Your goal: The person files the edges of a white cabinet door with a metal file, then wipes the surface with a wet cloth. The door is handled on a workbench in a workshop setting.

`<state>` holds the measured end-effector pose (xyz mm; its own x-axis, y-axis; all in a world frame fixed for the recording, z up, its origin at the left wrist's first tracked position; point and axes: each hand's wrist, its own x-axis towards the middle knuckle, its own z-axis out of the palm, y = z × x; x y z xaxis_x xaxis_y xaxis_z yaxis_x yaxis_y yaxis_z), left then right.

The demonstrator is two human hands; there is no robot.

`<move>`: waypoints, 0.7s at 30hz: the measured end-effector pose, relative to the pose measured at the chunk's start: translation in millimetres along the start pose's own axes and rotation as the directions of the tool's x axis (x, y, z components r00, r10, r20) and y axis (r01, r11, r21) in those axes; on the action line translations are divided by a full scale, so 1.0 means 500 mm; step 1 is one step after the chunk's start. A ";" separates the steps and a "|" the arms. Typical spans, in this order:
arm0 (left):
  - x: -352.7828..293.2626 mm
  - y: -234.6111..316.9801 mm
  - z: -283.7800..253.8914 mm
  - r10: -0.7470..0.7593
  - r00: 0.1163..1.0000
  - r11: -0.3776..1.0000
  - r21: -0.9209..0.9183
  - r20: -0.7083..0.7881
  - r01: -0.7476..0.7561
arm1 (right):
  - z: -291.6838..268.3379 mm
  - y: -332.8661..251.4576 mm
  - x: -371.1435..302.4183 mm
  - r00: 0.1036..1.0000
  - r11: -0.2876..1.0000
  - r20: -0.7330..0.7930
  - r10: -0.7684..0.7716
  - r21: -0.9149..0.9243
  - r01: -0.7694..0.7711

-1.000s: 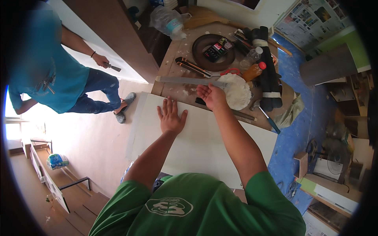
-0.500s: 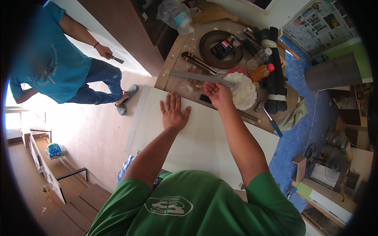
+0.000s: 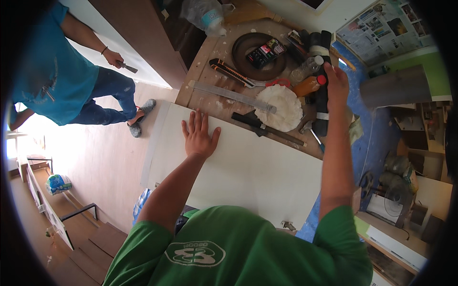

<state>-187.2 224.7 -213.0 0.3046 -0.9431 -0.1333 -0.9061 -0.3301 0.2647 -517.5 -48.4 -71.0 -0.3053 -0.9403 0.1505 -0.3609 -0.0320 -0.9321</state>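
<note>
Brown tabletop (image 3: pixel 222 107), a flat white rectangular panel (image 3: pixel 253 167) along its near edge

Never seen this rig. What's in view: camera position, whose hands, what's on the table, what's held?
No robot here: just a person working bare-handed. The view comes from the left of two fisheye cameras worn on the head, looking down, so straight edges bend near the rim. The left hand lies flat on a white panel, holding nothing. The right hand is over by the black rolls; whether it grips anything isn't clear. On the table beyond the panel are a cutter, a phone, a strip and an orange bottle, among other things. At left, a co-worker's hand holds a flat tool.
</note>
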 end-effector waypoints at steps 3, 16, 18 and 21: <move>0.002 0.002 0.001 0.003 1.000 1.000 0.004 0.000 -0.003 | 0.018 0.016 0.067 0.978 0.961 0.185 0.098 -0.274 -0.045; 0.008 0.011 0.001 -0.004 1.000 1.000 -0.019 0.015 0.004 | 0.046 0.114 0.193 0.920 0.849 0.393 -0.001 -0.486 0.208; 0.008 0.007 0.003 -0.006 1.000 1.000 -0.008 0.011 0.006 | 0.037 0.097 0.194 0.937 0.891 0.335 0.103 -0.449 0.062; 0.004 -0.004 0.002 -0.011 1.000 1.000 0.013 0.003 0.011 | 0.021 0.035 0.168 0.967 0.935 0.243 0.074 -0.354 0.017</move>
<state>-185.3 223.6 -214.6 0.3133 -0.9394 -0.1392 -0.9067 -0.3395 0.2504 -540.1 -131.7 -77.9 -0.1082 -0.9941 -0.0035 -0.6550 0.0739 -0.7520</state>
